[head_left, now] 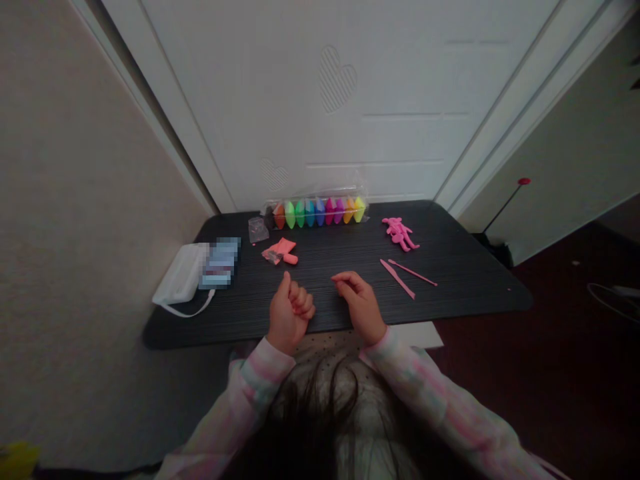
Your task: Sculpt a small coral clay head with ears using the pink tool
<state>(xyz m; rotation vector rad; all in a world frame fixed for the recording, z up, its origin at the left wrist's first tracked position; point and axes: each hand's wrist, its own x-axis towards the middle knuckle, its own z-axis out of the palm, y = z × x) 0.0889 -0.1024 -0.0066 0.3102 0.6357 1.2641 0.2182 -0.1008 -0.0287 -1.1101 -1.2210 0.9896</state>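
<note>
My left hand (290,312) is above the front of the dark table, palm turned inward with its fingers curled closed. Whatever it may hold is hidden by the fingers. To its right, my right hand (361,303) has thumb and forefinger pinched together; anything between the tips is too small to make out. The hands are apart. Just beyond the left hand lies a coral lump of modelling clay (291,259) beside its opened wrapper (280,249). Right of my right hand lie a pink plastic clay knife (397,278) and a thin pink modelling stick (413,273).
Along the back of the black table (240,327) stands a clear tray of colourful clay packs (320,212). A pink figure (400,233) lies at the back right. A crumpled clear wrapper (258,230) is left of the tray. A white device with a cable (183,273) sits at the left.
</note>
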